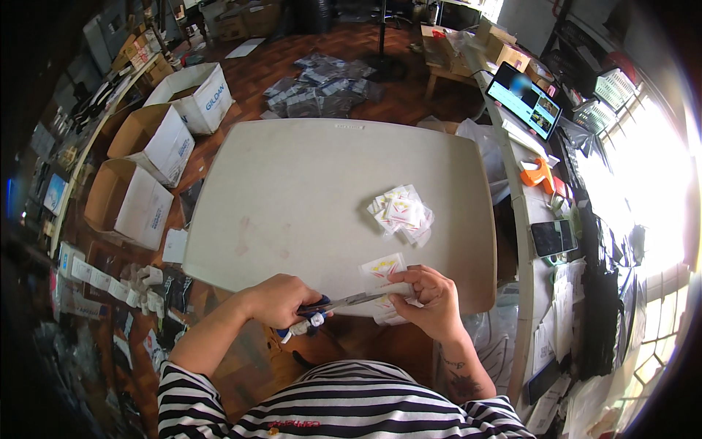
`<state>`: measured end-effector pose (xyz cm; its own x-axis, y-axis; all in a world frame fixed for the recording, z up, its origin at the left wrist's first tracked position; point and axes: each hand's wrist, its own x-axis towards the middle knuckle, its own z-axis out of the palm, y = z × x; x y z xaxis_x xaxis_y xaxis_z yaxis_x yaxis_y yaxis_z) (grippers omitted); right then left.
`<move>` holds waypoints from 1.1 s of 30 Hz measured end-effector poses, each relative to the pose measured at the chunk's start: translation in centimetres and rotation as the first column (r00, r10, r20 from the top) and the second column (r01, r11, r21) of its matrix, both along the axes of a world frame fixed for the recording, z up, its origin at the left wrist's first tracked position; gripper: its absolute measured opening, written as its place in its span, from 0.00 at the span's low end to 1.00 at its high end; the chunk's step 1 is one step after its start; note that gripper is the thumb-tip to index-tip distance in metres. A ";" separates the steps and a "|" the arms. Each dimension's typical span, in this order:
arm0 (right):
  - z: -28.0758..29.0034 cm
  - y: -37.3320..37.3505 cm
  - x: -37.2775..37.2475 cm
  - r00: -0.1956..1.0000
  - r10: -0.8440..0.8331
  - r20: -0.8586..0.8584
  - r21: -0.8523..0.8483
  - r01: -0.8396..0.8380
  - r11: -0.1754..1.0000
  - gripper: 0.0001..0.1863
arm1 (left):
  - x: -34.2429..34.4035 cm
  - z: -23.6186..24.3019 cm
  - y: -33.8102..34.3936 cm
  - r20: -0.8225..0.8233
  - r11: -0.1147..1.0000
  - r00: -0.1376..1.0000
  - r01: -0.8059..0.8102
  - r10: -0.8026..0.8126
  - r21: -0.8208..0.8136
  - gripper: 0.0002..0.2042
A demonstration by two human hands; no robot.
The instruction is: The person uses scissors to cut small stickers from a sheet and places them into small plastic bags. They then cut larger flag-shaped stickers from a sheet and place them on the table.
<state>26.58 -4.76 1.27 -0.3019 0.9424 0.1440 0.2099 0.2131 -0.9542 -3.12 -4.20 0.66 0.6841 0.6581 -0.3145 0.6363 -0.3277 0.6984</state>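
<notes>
My left hand (279, 301) is closed round the handles of a pair of scissors (352, 300). The handles are dark blue, with something white wrapped or tied about them. Between thumb and fingers, my right hand (433, 298) pinches a white strip of printed pieces (382, 269) with yellow and red marks. The blades point right and reach the strip beside my right fingertips; whether they are closed on it I cannot tell. Farther off on the pale table (307, 190) lies a loose pile of small white printed squares (402, 211) that look alike.
Three open cardboard boxes (150, 143) line the left side. Beyond the table, plastic-wrapped packets (322, 86) lie heaped on the wooden floor. Along the right, a bench carries a lit screen (523, 100), an orange tool (538, 175) and a phone (553, 238).
</notes>
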 end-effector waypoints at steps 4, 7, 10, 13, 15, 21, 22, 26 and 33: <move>-0.8 0.1 0.2 1.000 0.006 -0.014 0.011 -0.006 1.000 0.16 | -0.5 -0.8 0.1 0.008 0.999 1.000 -0.013 0.014 -0.036 0.12; -0.9 0.1 0.1 1.000 -0.006 -0.015 0.028 0.006 1.000 0.16 | -0.5 -0.8 0.0 0.070 0.993 0.996 -0.043 0.051 -0.112 0.11; -0.8 -0.1 -0.4 0.999 0.028 -0.019 0.014 -0.028 1.000 0.15 | -0.1 -0.6 -0.2 0.163 0.993 0.986 -0.030 0.048 -0.116 0.10; -0.2 -0.2 -0.5 0.998 0.061 -0.022 -0.033 -0.061 0.998 0.15 | 0.8 0.1 -0.1 0.111 0.995 0.994 -0.009 0.019 -0.097 0.09; 0.0 -0.1 -0.4 0.998 0.067 -0.012 -0.046 -0.068 0.997 0.16 | 0.8 -0.4 0.2 0.093 0.989 0.995 -0.014 0.028 -0.146 0.10; -0.3 0.2 -0.2 0.996 0.093 0.005 -0.037 -0.093 0.995 0.16 | 0.3 -2.0 0.2 0.187 0.966 0.980 -0.021 0.071 -0.257 0.12; -0.2 0.2 -0.3 0.994 0.106 0.013 -0.030 -0.106 0.994 0.16 | 0.5 -2.1 0.2 0.231 0.970 0.970 -0.012 0.070 -0.244 0.12; -0.7 0.1 -0.5 0.996 0.094 -0.009 -0.091 -0.094 0.991 0.17 | 1.6 -1.8 0.6 0.255 0.974 0.965 -0.004 0.063 -0.227 0.12; -0.6 0.5 -0.3 0.994 0.108 0.011 -0.079 -0.107 0.991 0.17 | 1.4 -2.9 0.8 0.198 0.968 0.977 -0.028 0.079 -0.248 0.10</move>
